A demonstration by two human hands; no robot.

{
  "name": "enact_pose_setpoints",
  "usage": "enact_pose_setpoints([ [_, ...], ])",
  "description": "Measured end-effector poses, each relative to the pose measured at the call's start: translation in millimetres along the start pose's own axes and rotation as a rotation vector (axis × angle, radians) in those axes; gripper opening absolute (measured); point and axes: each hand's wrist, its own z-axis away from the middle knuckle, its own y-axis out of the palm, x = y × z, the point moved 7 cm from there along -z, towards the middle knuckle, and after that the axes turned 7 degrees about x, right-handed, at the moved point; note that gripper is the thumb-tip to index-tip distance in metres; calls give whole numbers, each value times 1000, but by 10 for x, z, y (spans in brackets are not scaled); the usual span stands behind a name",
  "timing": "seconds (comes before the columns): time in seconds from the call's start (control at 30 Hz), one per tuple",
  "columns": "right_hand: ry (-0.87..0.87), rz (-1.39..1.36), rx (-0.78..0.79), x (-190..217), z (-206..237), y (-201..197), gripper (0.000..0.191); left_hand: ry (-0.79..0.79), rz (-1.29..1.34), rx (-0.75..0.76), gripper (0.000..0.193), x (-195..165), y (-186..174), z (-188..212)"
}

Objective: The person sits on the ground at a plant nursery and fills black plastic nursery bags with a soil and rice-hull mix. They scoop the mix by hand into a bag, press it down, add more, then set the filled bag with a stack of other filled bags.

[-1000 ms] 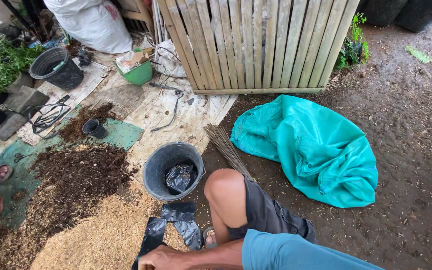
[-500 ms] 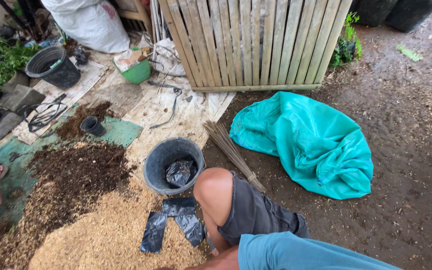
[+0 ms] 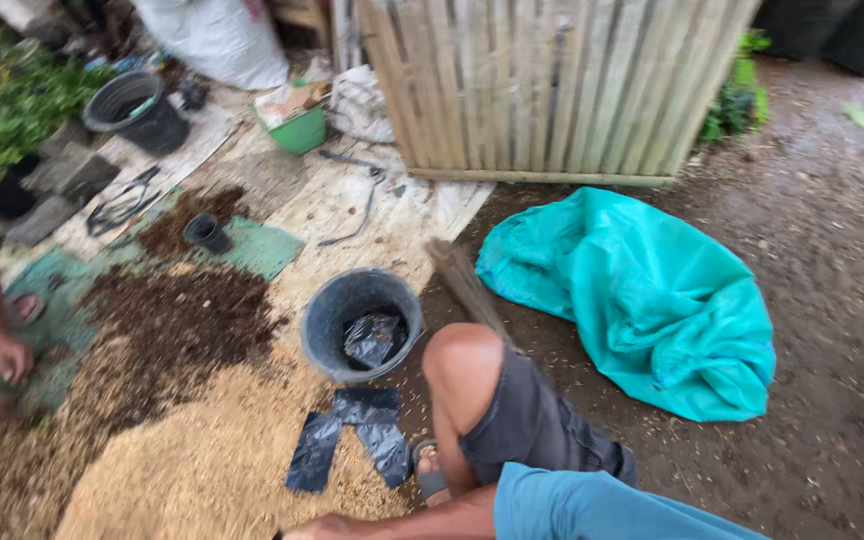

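Head view: the person squatted on the ground, bare knee [image 3: 462,362] raised in the middle of the frame. The right hand [image 3: 324,525] lay at the very bottom edge, low over the pale husk heap [image 3: 202,470]. It was cut off by the frame, so I could not tell whether its fingers were open or closed. The left hand was out of sight.

Nearest that hand, the flat black plastic bags [image 3: 357,435] lay on the husks, just beside the sandalled foot. Behind them stood the grey bucket [image 3: 337,300], upright, with a crumpled black bag [image 3: 372,338] inside.

A patch of dark soil [image 3: 177,320] spread to the left of the bucket, meeting the husks. By my judgement the work stood at the bags and the loose mix, with nothing lifted. Taking a bag would call for pinching one thin sheet off the overlapping pile.

At the left edge a co-worker's hand [image 3: 7,355] rested near the soil. A teal tarp [image 3: 642,300] lay bunched to the right, below a slatted wooden fence [image 3: 552,90].
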Motion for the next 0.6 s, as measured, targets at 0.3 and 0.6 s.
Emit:
enact_pose_setpoints([
  [0.3,189,-100,165,288,-617,-212,32,312,-198,-11,25,-501,-974,730],
  [0.6,220,-311,294,878,-1316,-389,15,379,-52,43,12,-1085,-1135,618],
])
